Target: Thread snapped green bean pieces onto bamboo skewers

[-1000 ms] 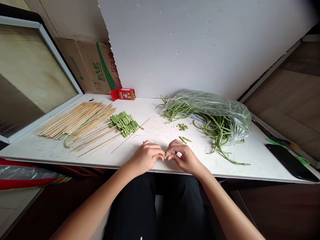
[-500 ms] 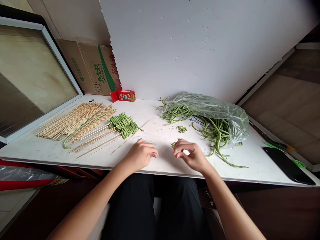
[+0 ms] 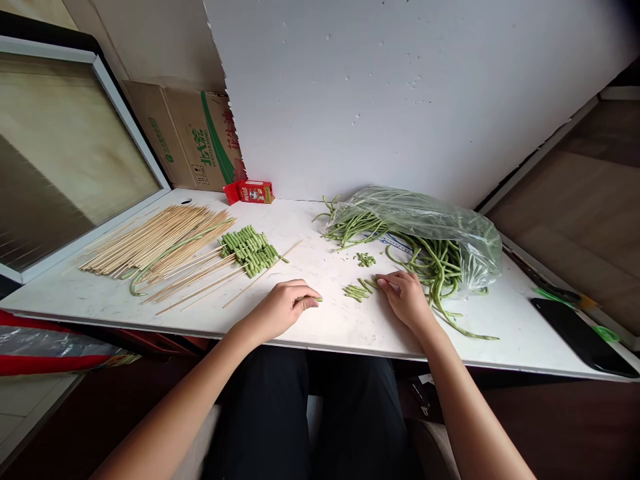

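Observation:
My left hand (image 3: 285,308) is closed around a green bean piece (image 3: 318,299) whose end shows at the fingertips. My right hand (image 3: 405,297) has its fingers pressed together on a bean piece (image 3: 373,283) beside a small group of cut bean pieces (image 3: 356,292). Behind them lies a little heap of bean tips (image 3: 365,259). Long green beans (image 3: 440,267) spill from a clear plastic bag (image 3: 425,210) at the right. Left of my left hand, skewered bean pieces (image 3: 251,250) lie in rows, near a pile of bare wooden skewers (image 3: 155,240).
A single skewer (image 3: 260,275) lies beside the skewered rows. A red box (image 3: 257,192) and a cardboard carton (image 3: 190,137) stand at the back left. A black phone (image 3: 580,337) rests at the right end of the white table (image 3: 320,330).
My right hand has moved right and lowered to the table, uncovering the cut bean pieces. The bean piece in my left hand now shows more clearly.

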Demonstrator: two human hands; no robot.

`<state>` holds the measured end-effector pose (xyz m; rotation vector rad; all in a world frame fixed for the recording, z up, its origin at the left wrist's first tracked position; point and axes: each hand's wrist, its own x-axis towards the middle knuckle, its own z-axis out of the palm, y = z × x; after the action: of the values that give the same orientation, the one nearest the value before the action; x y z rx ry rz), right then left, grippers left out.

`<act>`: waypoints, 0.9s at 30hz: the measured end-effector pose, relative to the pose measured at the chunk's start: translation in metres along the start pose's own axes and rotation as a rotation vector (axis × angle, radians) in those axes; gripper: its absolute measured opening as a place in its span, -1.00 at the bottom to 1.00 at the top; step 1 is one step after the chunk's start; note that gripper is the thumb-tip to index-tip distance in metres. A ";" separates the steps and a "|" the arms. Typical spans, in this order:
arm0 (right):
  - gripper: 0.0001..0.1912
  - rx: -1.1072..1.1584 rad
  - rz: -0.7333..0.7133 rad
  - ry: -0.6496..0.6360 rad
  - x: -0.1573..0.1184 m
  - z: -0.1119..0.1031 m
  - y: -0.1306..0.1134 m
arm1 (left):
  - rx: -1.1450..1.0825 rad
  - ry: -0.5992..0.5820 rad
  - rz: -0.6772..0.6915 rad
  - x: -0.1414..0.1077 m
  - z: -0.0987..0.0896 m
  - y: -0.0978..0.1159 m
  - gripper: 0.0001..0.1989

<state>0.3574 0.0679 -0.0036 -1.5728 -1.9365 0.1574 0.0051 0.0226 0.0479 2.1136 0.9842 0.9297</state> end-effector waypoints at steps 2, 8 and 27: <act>-0.54 0.038 -0.014 -0.048 0.000 -0.003 -0.002 | 0.000 -0.011 -0.007 0.001 0.000 0.000 -0.84; -0.49 0.159 0.071 -0.110 0.000 -0.009 -0.013 | 0.005 -0.010 -0.014 -0.001 0.001 -0.003 -0.74; -0.81 0.509 -0.253 -0.190 -0.027 -0.002 -0.132 | 0.013 0.114 0.151 -0.003 0.016 0.009 -0.61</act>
<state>0.2498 0.0055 0.0487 -1.0019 -2.0121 0.6556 0.0194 0.0114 0.0447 2.1901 0.8974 1.1313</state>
